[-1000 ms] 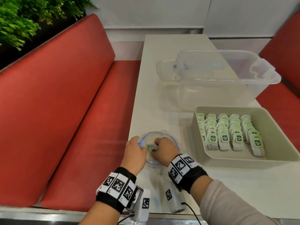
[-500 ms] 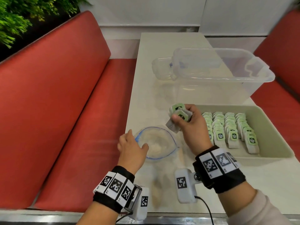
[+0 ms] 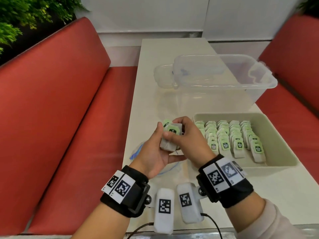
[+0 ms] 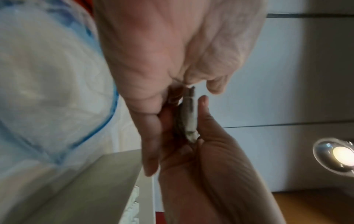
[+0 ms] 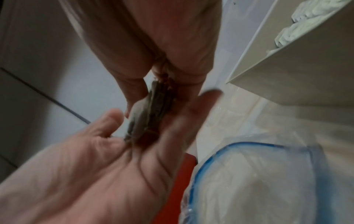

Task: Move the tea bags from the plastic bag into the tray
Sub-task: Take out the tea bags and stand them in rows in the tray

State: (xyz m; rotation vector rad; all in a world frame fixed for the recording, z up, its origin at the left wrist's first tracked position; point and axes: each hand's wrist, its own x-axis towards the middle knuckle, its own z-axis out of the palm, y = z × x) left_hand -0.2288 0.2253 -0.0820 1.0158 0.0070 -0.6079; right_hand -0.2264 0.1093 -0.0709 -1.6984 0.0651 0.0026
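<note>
- Cream laminate covers the long narrow counter (image 3: 151,94), which runs from 6 o'clock toward 12 o'clock of the head view and ends at a white wall.
- Red padded bench seats (image 3: 51,100) flank the counter at 9 o'clock and 3 o'clock; green foliage (image 3: 22,16) fills the corner at 10 o'clock.
- A clear plastic tub (image 3: 224,78) sits on the counter at about 1 o'clock, with a smaller clear container (image 3: 162,76) touching its left side.
- The pale grey-green tray (image 3: 283,152) lies at 3 o'clock, just beside the hands, and holds five neat rows of tea bags (image 3: 229,135), overlapped like shingles, each a white paper pouch with a green label carrying a dark mark.
- The plastic bag (image 3: 136,151), clear with a blue zip rim, lies on the counter at 7 o'clock of the tray, under the hands; its mouth gapes open in the wrist views (image 5: 268,181).
- A small bundle of tea bags (image 3: 170,135) is held above the bag, between both hands, green labels up and white pouches below.
- The left hand (image 3: 155,152) is palm up with its fingers bent round the bundle from beneath and the left.
- The right hand (image 3: 188,140) pinches the bundle from the right, thumb on the front and fingers curled over the top.
- From the wrist views the bundle shows edge-on as thin stacked layers (image 4: 188,115) pressed between the fingers.
- Both wrists wear black bands with square black-and-white markers.
</note>
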